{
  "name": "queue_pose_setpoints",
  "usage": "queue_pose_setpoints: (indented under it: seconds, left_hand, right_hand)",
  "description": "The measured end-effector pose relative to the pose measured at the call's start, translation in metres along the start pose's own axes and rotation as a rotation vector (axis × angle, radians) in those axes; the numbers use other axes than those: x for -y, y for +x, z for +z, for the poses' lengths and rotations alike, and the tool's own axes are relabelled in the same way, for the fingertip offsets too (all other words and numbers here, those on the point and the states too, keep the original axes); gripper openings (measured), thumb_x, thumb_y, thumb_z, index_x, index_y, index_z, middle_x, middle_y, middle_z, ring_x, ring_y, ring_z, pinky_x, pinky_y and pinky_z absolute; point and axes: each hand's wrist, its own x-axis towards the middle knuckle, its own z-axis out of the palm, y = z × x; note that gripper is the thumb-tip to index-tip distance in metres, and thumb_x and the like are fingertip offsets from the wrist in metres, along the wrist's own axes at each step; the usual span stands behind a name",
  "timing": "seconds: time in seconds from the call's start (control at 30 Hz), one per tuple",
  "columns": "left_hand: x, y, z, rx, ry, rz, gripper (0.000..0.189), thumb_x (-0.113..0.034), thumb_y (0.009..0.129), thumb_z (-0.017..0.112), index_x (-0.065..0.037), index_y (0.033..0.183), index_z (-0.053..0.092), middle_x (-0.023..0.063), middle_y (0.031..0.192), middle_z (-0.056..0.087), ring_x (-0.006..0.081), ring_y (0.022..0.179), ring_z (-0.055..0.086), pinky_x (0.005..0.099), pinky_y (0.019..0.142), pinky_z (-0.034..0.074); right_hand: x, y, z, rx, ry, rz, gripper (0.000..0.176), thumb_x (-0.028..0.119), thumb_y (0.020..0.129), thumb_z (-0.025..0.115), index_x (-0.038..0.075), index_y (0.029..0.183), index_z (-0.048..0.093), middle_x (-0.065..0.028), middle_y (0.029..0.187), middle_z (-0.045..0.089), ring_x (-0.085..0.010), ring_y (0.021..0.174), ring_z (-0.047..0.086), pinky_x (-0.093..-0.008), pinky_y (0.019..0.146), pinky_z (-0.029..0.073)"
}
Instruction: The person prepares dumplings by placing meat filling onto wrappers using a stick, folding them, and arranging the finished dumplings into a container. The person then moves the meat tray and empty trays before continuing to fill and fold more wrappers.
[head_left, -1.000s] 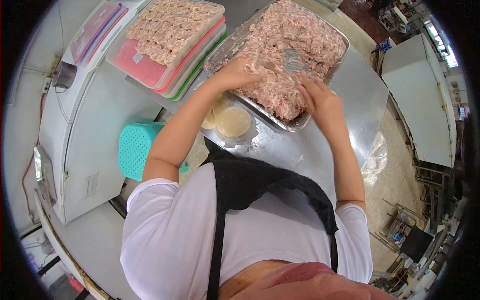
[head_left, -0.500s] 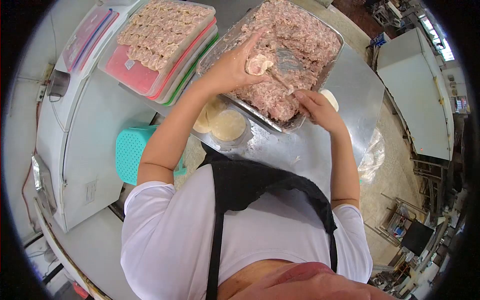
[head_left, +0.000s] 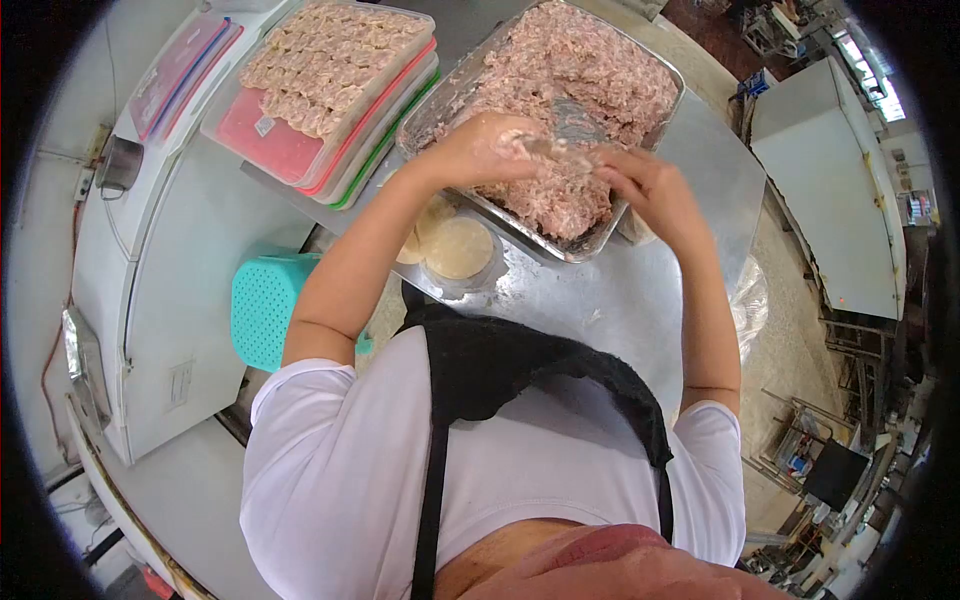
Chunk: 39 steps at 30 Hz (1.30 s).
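Over the tray of meat, my left hand (head_left: pixel 488 148) is curled around a filled dumpling wrapper (head_left: pixel 520 146), blurred by motion. My right hand (head_left: pixel 648 188) pinches a slim filling stick (head_left: pixel 565 152), its tip at the wrapper; its exact kind is too blurred to tell. Beneath both hands, minced meat (head_left: pixel 600 70) fills the deep metal tray (head_left: pixel 520 236), with a bare patch of tray bottom showing in the middle. Round dough wrappers (head_left: pixel 458 248) lie on the table below my left forearm. Part of a pale object (head_left: pixel 634 228) shows below my right hand, partly hidden.
Stacked plastic containers (head_left: pixel 345 175) stand left of the meat tray, the top one holding rows of dumplings (head_left: pixel 335 60). A metal table (head_left: pixel 720 190) carries everything. A turquoise perforated stool (head_left: pixel 268 310) and white freezer (head_left: pixel 190 270) are at left; another white cabinet (head_left: pixel 835 190) stands right.
My right hand has moved up and slightly right, bringing the stick more level. My left hand has dipped a little and turned, so the wrapper's filled face shows less.
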Motion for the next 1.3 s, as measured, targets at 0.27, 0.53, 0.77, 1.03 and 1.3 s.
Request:
queue_pose_setpoints:
  seconds: [0.27, 0.53, 0.77, 1.03, 1.3]
  left_hand:
    - [-0.012, -0.019, -0.013, -0.092, 0.042, 0.067, 0.047, -0.029, 0.075, 0.079, -0.003, 0.111, 0.064, 0.0104, 0.107, 0.067, 0.0227, 0.099, 0.062, 0.0333, 0.090, 0.047]
    - [-0.009, -0.030, -0.051, -0.054, -0.184, 0.148, 0.061, -0.045, 0.070, 0.081, -0.006, 0.113, 0.061, 0.0150, 0.106, 0.067, 0.0272, 0.102, 0.063, 0.0366, 0.091, 0.047]
    - [0.042, -0.068, -0.138, -0.156, 0.145, 0.130, 0.063, -0.039, 0.070, 0.082, -0.002, 0.116, 0.059, 0.0114, 0.105, 0.065, 0.0227, 0.098, 0.061, 0.0331, 0.086, 0.047]
    - [0.137, -0.148, -0.274, -0.453, 0.393, -0.041, 0.061, -0.029, 0.072, 0.076, -0.006, 0.124, 0.054, 0.0179, 0.109, 0.063, 0.0331, 0.097, 0.061, 0.0408, 0.084, 0.050]
    - [0.157, -0.160, -0.283, -0.347, 0.569, -0.328, 0.065, -0.018, 0.078, 0.069, -0.007, 0.135, 0.039, 0.0253, 0.110, 0.062, 0.0405, 0.102, 0.060, 0.0474, 0.084, 0.049]
  right_hand:
    - [0.038, -0.016, -0.007, -0.150, -0.032, -0.072, 0.030, 0.030, 0.091, 0.061, 0.009, 0.111, 0.068, -0.0162, 0.101, 0.067, -0.0345, 0.088, 0.064, -0.0374, 0.075, 0.051]
    - [0.100, -0.014, 0.012, -0.262, 0.023, -0.018, 0.026, 0.022, 0.093, 0.060, 0.003, 0.109, 0.067, -0.0177, 0.104, 0.068, -0.0318, 0.094, 0.066, -0.0352, 0.081, 0.050]
    - [0.087, 0.000, 0.044, -0.419, 0.205, 0.176, 0.035, 0.024, 0.094, 0.061, -0.002, 0.118, 0.061, -0.0102, 0.087, 0.070, -0.0159, 0.079, 0.064, -0.0288, 0.069, 0.048]
    - [0.132, -0.018, 0.103, -0.601, 0.836, 0.541, 0.025, 0.023, 0.097, 0.058, 0.003, 0.111, 0.064, 0.0058, 0.065, 0.047, -0.0009, 0.051, 0.036, -0.0184, 0.044, 0.026]
    - [0.158, -0.029, 0.139, -0.654, 0.842, 0.605, 0.026, 0.023, 0.098, 0.056, 0.002, 0.113, 0.063, 0.0061, 0.064, 0.046, -0.0014, 0.051, 0.035, -0.0180, 0.043, 0.027]
